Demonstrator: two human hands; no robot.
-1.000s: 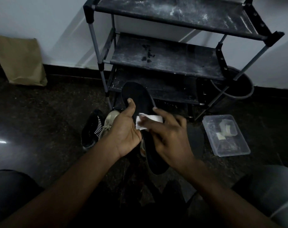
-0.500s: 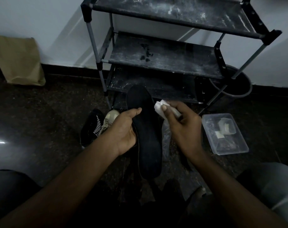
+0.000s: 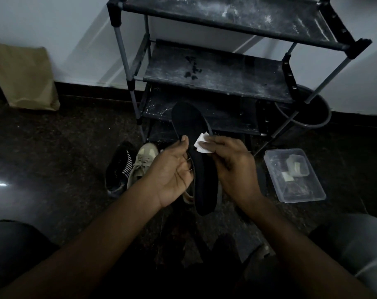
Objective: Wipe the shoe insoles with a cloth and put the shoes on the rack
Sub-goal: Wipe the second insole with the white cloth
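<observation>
Head view: a long black insole (image 3: pixel 201 169), rounded toe up, sits just in front of the dusty black rack (image 3: pixel 215 80), left hand (image 3: pixel 172 171) curled round its edge, right hand (image 3: pixel 232 167) pinching a white cloth (image 3: pixel 201 143) against it, over a dark speckled floor (image 3: pixel 64 147) before the pale wall (image 3: pixel 64 29) behind the rack.
</observation>
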